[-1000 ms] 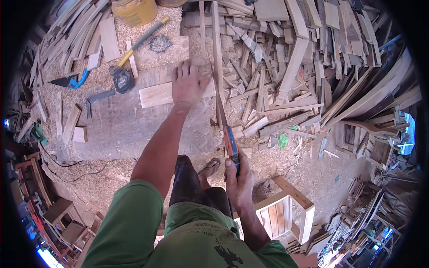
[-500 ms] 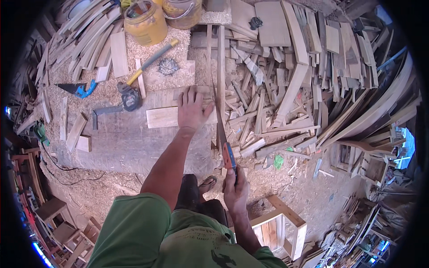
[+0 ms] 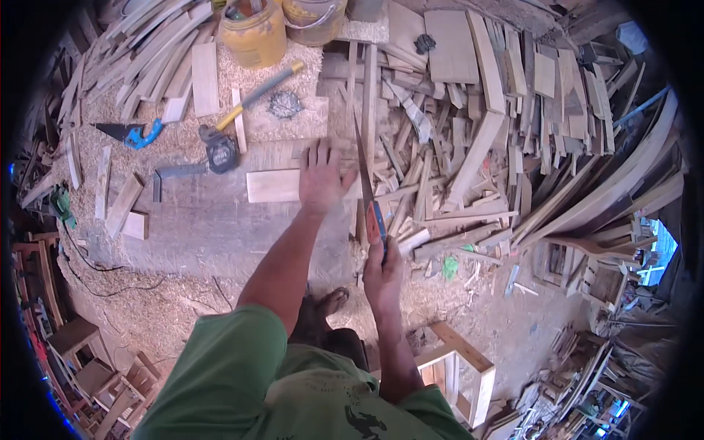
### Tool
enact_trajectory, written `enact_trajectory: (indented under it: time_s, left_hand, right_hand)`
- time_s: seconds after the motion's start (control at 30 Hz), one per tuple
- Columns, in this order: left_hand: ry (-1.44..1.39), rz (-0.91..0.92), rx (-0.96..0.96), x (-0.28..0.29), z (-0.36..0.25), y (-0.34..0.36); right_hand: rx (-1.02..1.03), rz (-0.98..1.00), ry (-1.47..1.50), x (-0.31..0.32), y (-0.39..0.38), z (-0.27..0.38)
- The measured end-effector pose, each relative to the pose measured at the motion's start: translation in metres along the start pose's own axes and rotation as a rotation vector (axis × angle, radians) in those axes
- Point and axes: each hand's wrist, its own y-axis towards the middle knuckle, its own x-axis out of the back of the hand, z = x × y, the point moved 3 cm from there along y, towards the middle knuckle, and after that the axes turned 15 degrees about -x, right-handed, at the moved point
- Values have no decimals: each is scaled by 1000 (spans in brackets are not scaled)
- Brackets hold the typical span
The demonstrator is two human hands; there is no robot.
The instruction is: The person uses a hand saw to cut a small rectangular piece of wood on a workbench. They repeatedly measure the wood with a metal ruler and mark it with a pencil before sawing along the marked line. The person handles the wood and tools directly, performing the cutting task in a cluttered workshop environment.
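My left hand [image 3: 321, 180] lies flat with its fingers spread on a short pale wooden board [image 3: 273, 186], pressing it against the worn bench top [image 3: 242, 238]. In my right hand [image 3: 383, 273] is the handle of a handsaw [image 3: 369, 192], orange and blue-black in colour. Its long narrow blade points away from me and runs past the right end of the board, beside the bench edge. Whether the teeth touch the wood I cannot make out.
Left of the board lie a combination square [image 3: 180, 171], a tape measure [image 3: 222, 152], a yellow-and-grey hammer [image 3: 258, 95] and a blue-handled saw [image 3: 139, 135]. Yellow buckets [image 3: 253, 40] stand at the back. Wood offcuts [image 3: 425, 165] pile up on the right; a wooden frame [image 3: 469, 356] stands low right.
My right hand has pushed the saw forward, away from me, along the board's right end. My left hand stays on the board. The whole view has shifted slightly.
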Motion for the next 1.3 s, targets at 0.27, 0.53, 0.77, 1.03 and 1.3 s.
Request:
enact_trajectory:
  time_s: [0.27,0.53,0.77,1.03,1.3]
  left_hand:
    - [9,30,46,-3,-9,-9]
    - [59,-80,32,-11,-6,-7]
    - [82,29,69,-10,-6,-3]
    - [82,63,45,-12,-8,-5]
    - [60,50,64,-5,-8,1]
  right_hand:
    - [-201,-34,-33,73,-136,-10]
    - [-73,-49,64,22,-59,-21]
    - [-254,-9,-78,83,-145,4]
    - [-11,-75,-16,3,-17,12]
    - [-203,-58,-53,83,-148,-13]
